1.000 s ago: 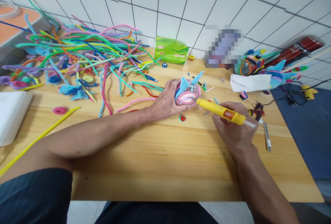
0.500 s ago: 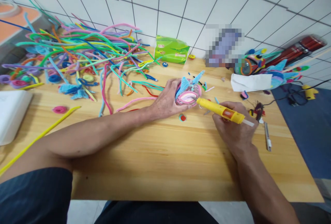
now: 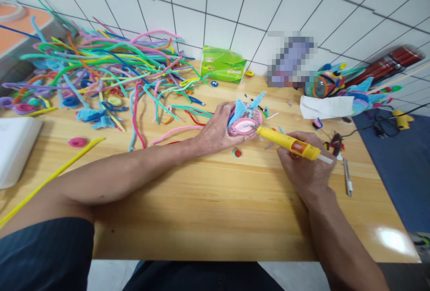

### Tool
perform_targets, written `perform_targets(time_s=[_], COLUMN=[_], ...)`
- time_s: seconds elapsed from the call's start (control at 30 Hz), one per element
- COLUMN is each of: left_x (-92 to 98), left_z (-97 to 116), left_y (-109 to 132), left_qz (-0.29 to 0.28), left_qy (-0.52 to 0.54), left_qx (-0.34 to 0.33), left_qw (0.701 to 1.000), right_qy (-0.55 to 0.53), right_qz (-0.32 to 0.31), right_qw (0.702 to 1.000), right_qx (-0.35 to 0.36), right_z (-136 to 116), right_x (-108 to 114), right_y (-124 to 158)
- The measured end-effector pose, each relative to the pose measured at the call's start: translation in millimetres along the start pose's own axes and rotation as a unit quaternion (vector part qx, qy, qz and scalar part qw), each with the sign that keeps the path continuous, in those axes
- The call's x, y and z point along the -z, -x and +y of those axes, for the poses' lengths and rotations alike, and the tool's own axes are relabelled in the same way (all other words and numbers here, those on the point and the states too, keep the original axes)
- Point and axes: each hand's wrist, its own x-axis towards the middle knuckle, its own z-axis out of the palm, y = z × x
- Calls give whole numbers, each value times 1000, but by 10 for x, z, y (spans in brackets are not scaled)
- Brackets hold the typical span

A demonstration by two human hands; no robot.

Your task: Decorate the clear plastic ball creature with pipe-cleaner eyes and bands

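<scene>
Right hand (image 3: pixel 304 165) nearest, fingers closed around one yellow glue gun (image 3: pixel 289 144), nozzle tipped against the pink-and-blue pipe-cleaner figure (image 3: pixel 245 121) — angled, it seems, to meet its side. Left hand (image 3: pixel 218 130) cups that figure mid-desk (image 3: pixel 208 201), fingers wrapped on it, likely to steady it. Farther back — one green packet (image 3: pixel 221 65), one loose heap of pipe cleaners (image 3: pixel 101 71), a second figure (image 3: pixel 349 89) far right.

Tangled pipe cleaners (image 3: pixel 101 67), green tissue pack (image 3: pixel 222 65), white box (image 3: pixel 15 147), slim metal tool (image 3: pixel 347 178), wooden table (image 3: pixel 201 210)

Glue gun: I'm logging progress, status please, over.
Left hand grips pink-and-blue craft piece. Right hand holds yellow glue gun, tip at the piece. Small red coil lies just below.
</scene>
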Motion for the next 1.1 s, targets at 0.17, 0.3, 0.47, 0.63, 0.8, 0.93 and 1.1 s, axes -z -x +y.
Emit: perform_targets(time_s=[0.17,0.3,0.47,0.63,0.8,0.93,1.1], left_x=[4,3,0,-3,-9,-9,-1], left_z=[10,12,3,1,-23,-43,-28], left_y=[3,4,7,8,4,6,6], left_qz=[4,3,10,7,4,-3,-8], left_qy=[-14,-23,-13,-13,-20,-21,-18], left_qx=[-6,-3,-17,-5,-2,2,3], left_qw=[1000,1000,1000,1000,1000,1000,1000], right_qy=[-6,-1,-2,2,-5,-16,-12], right_qz=[27,27,27,12,19,14,-6], right_qw=[999,998,998,1000,999,1000,999], right_qx=[36,49,49,24,31,18,-31], right_z=[19,24,22,36,29,28,40], right_x=[-8,-11,-11,-9,-20,-40,-78], right_y=[-3,-9,-7,5,8,12,28])
